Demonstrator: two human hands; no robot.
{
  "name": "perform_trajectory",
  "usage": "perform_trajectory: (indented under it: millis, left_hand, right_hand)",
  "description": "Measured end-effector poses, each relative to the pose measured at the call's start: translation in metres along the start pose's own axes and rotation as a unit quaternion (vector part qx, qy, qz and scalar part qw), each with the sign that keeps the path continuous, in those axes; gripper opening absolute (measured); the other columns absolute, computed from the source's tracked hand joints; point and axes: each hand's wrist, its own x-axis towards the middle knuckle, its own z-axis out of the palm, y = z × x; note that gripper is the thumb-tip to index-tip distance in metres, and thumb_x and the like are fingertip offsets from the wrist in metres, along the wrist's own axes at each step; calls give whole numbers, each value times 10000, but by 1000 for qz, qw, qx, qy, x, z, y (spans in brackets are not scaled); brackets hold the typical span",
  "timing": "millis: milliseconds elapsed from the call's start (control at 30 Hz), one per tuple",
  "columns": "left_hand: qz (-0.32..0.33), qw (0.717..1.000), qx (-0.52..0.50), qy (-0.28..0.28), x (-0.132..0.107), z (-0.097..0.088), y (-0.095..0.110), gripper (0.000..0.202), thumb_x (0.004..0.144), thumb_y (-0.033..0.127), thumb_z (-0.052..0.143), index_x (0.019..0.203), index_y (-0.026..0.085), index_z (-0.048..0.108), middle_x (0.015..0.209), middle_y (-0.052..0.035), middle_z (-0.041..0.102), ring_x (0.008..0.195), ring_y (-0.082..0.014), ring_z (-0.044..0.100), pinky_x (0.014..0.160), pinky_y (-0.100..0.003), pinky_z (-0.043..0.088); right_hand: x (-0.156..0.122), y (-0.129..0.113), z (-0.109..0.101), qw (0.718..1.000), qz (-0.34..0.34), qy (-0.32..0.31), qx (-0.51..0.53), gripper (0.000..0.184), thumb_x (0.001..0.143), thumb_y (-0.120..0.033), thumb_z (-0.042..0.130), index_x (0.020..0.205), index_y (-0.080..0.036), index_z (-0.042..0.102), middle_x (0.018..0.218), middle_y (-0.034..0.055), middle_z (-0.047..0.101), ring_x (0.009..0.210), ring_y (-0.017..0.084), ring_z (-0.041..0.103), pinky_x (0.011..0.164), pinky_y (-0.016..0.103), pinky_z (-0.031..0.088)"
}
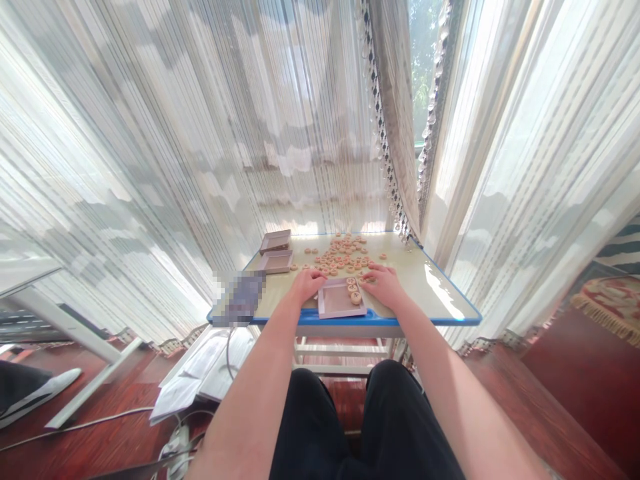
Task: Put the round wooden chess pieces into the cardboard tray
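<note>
A small pinkish-brown tray (334, 303) lies at the near edge of a beige table with a blue rim (380, 321). A few round wooden discs (354, 291) lie in the tray's far right corner. My left hand (308, 283) rests on the table at the tray's far left corner, fingers reaching among loose discs. My right hand (382, 283) rests just right of the tray, fingertips on a disc at its far right edge. Whether either hand pinches a disc is too small to tell. Many loose wooden discs (343, 253) are scattered across the table's far middle.
Two more shallow trays (275, 252) lie at the table's far left. A blurred dark object (240, 299) sits at the near left corner. Sheer curtains surround the table on three sides. Papers and cables (200, 373) lie on the red wooden floor at the left.
</note>
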Motion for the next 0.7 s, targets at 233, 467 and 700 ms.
perform_trajectory:
  millis: [233, 467, 700]
  left_hand:
    - [2, 1000, 2, -1, 0, -1, 1, 256, 726, 231, 526, 825, 197, 761, 848, -16, 744, 840, -176, 645, 776, -230, 465]
    - [12, 1000, 6, 1, 0, 0, 0, 254, 730, 223, 532, 819, 206, 769, 873, -9, 747, 867, -178, 652, 814, -224, 467]
    - [10, 1000, 4, 2, 0, -1, 1, 245, 730, 231, 540, 816, 203, 769, 859, -12, 748, 861, -178, 655, 789, -217, 466]
  right_hand:
    - [0, 0, 0, 1000, -4, 0, 9, 225, 765, -350, 650, 908, -195, 729, 1229, 105, 614, 1215, 240, 493, 1074, 407, 286]
    - [-1, -1, -3, 1000, -5, 1, 7, 322, 721, -166, 595, 1025, -196, 697, 1194, 83, 640, 1205, 233, 503, 1081, 399, 276]
    - [0, 0, -1, 1000, -5, 3, 19, 255, 749, -239, 624, 985, -195, 709, 1176, 84, 647, 1188, 220, 514, 1076, 383, 283]
